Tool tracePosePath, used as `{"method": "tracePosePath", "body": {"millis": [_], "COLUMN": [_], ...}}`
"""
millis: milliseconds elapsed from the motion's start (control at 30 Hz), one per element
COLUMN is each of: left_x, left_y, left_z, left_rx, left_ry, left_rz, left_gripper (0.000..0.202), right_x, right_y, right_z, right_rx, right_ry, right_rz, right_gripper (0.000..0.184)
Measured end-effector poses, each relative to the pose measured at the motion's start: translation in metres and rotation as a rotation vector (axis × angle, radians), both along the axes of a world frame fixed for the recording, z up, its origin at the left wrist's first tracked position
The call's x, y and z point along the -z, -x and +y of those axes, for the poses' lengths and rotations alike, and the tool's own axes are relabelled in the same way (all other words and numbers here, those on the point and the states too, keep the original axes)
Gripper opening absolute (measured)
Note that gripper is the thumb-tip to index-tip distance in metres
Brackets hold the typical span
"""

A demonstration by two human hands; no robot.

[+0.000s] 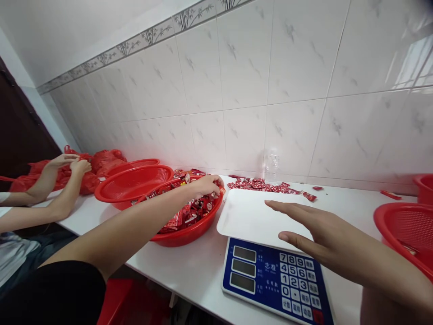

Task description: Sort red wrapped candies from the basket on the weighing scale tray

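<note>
My left hand (207, 185) reaches into a red basin (189, 232) full of small red sachets (189, 214), fingers curled down among them; what they hold is hidden. My right hand (316, 230) hovers flat with fingers stretched out, just above the near right corner of a white weighing tray (246, 216). The tray sits on a blue electronic scale (274, 280) with a number keypad. Nothing is in my right hand.
Loose red sachets (267, 185) lie along the tiled wall beside a clear plastic bottle (271, 168). Stacked red baskets (135, 183) stand left, more red baskets (406, 230) right. A co-worker's hands (71, 164) handle red bags (101, 160) at far left.
</note>
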State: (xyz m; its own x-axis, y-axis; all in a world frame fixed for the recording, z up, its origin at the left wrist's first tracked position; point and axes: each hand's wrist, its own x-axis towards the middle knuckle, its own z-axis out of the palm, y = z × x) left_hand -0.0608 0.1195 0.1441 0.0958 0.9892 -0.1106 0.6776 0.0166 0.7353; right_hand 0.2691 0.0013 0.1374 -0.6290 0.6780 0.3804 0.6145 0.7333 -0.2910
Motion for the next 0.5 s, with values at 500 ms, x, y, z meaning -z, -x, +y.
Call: {"method": "tracePosePath", "body": {"millis": [500], "left_x": [0.024], "left_y": [-0.066], "left_z": [0.013], "left_rx": [0.274], "left_ry": [-0.091], "left_rz": [0.069], "left_gripper": [0.040], "right_x": [-0.006], "right_y": [-0.002], "right_z": [-0.002], "right_rx": [0.009], "right_ry": [-0.052], "right_rz": [0.035], "right_gripper": [0.056]}}
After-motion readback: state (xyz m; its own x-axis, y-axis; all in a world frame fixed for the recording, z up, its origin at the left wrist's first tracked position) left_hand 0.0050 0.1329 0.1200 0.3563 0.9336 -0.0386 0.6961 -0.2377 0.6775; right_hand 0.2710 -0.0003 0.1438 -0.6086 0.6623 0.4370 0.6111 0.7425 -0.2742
